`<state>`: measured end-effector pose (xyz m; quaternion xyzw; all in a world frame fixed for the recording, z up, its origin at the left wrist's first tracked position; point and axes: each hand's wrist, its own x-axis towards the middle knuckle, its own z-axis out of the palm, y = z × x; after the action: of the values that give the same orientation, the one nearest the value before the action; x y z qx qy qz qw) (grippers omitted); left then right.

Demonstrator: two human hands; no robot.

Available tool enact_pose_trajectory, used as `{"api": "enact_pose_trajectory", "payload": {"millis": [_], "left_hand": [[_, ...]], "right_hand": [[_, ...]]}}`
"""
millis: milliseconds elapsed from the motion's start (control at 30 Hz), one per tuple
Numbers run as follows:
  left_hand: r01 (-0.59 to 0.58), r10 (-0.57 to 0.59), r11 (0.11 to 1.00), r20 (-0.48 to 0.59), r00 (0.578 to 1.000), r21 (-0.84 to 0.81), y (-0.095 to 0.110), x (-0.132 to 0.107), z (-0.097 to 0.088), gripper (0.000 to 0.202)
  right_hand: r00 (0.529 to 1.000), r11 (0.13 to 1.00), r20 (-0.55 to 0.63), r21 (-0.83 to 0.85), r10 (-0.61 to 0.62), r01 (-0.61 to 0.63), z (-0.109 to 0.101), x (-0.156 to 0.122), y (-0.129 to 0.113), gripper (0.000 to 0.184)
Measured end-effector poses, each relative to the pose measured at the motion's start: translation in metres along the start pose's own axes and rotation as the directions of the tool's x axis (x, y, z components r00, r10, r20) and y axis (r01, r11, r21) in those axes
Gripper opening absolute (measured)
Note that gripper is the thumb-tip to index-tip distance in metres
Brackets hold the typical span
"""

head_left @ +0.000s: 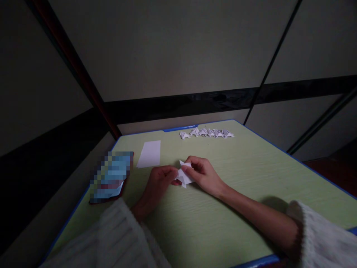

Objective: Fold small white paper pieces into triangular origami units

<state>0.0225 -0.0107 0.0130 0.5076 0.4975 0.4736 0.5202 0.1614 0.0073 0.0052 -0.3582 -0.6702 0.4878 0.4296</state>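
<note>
A small piece of folded white paper [185,178] is held between both hands, above the middle of the table. My left hand [159,182] pinches its left side, thumb and fingertips together. My right hand [203,174] grips the right side, with the thumb lying on top and the fingers behind. Pointed corners of the paper stick out at the top and bottom. Part of the folding is hidden behind my fingers.
Several folded white paper figures [206,132] stand in a row along the far edge. White paper sheets [149,154] lie at the back left. A blurred-out, dark-red-edged device [114,175] lies left on the green, blue-edged table [251,163]. Cabinet panels [178,48] rise behind.
</note>
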Motion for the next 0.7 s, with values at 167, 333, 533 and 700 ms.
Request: {"api": "enact_pose_trajectory", "payload": {"millis": [167, 333, 533, 700], "left_hand": [[-0.056, 0.054, 0.997, 0.044, 0.998, 0.046, -0.0011, -0.0001, -0.0014, 0.015], [-0.185, 0.174, 0.957, 0.069, 0.982, 0.222, -0.0043, -0.0003, -0.0023, 0.021], [-0.348, 0.388, 0.790, 0.027, 0.921, 0.505, 0.0019, -0.0074, -0.0015, 0.024], [-0.264, 0.293, 0.878, -0.014, 0.956, 0.399, 0.0016, -0.0041, -0.0006, 0.020]], "right_hand": [[0.999, 1.000, 0.037, -0.023, -0.009, 0.010, 0.0008, -0.0007, 0.0001, 0.018], [0.997, 0.999, 0.077, 0.026, 0.028, -0.030, 0.0015, -0.0005, -0.0017, 0.020], [0.992, 0.954, 0.058, 0.272, 0.116, -0.128, 0.0033, 0.0024, -0.0004, 0.022], [0.988, 0.933, 0.006, 0.329, 0.154, -0.147, 0.0025, 0.0042, 0.0009, 0.025]]}}
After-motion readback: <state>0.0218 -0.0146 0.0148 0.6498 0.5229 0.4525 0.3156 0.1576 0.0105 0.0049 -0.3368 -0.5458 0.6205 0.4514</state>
